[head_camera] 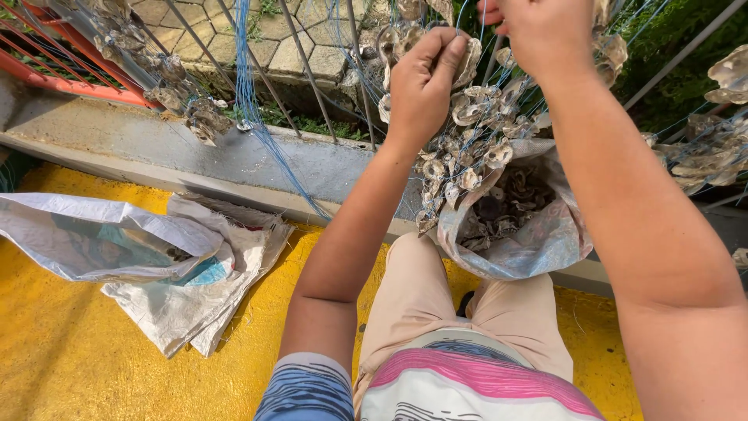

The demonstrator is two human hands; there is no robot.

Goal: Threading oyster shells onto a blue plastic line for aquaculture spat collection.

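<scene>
- Up at the railing [308, 70], the left hand [421, 86] pinches strung oyster shells [467, 136]; right hand [541, 31] fingers grasp the same blue line.
- Below hangs an open sack [538, 242] of grey, crusted shells.
- Left, white sacks [179, 273] lie on yellow floor [62, 359].

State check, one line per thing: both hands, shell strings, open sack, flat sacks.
Left hand: raised, fingers pinched on a shell string.
Right hand: raised, closed on strings, partly cut off by the frame edge.
Shell strings: hanging from blue lines, bunched, lower ends over the open sack.
Open sack: mouth open, shells inside.
Flat sacks: lying crumpled on the yellow floor.
</scene>
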